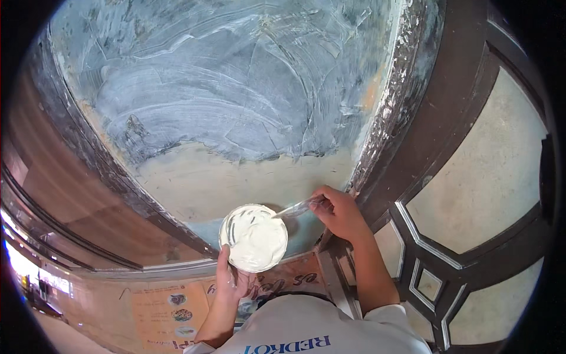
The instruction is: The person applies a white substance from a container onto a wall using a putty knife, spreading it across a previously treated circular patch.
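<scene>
My left hand (233, 280) holds a round white tub (283, 252) from its lower left side, the thumb up against the wall. Thick, creamy white paste (253, 239) fills it, streaked with drag marks and smeared around the inside. To the right, my right hand (339, 215) grips a slim, pale tool (295, 207) between thumb and fingers. The tool's far end meets the paste at the tub's upper right rim, so its tip is hidden and its exact kind is unclear. Beyond the tub spreads a panel (206, 100) coated in streaky blue-grey and white, with a beige lower band (247, 177).
Dark, paint-flecked frame strips (386, 118) border the panel on both sides. At right stands dark brown framework (454, 265) with pale insets and silvery trim. Below the panel, near my body, lies an orange printed sheet (168, 310). Brown glossy panels (94, 194) curve along the left.
</scene>
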Demonstrator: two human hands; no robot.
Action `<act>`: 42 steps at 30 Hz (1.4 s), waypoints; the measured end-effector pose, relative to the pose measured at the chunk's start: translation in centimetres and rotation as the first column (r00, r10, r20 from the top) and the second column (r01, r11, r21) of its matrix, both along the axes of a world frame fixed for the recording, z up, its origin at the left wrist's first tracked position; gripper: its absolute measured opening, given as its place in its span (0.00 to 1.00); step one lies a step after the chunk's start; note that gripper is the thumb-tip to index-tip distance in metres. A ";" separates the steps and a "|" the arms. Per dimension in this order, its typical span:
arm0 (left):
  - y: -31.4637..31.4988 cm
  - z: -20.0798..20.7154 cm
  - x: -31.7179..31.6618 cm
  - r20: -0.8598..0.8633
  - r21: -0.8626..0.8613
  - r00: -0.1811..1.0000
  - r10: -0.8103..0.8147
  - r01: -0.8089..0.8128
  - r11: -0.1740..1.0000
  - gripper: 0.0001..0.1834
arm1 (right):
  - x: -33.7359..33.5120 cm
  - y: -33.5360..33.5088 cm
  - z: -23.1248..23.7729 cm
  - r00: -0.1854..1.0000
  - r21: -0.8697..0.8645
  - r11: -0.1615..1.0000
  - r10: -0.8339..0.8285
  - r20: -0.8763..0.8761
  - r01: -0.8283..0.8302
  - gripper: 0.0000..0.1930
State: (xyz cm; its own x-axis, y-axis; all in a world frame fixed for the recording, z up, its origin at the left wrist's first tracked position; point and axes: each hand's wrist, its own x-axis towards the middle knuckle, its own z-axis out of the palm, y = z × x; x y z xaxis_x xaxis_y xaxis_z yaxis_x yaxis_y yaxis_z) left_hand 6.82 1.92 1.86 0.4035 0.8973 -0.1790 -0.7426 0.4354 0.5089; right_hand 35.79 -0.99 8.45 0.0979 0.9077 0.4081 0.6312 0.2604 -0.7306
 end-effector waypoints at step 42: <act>-0.2 -0.8 0.7 -0.113 -0.034 0.993 0.037 -0.041 0.999 0.29 | 5.0 7.3 -9.5 0.614 0.008 0.907 -0.278 -0.738 0.421 0.20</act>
State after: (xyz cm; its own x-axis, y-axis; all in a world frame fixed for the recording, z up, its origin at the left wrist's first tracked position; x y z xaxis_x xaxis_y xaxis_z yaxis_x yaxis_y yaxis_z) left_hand 7.54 1.71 1.11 0.3441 0.9040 -0.2538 -0.6981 0.4271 0.5747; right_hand 40.75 6.27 -1.03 0.7143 0.6676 0.2101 0.0097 0.2907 -0.9567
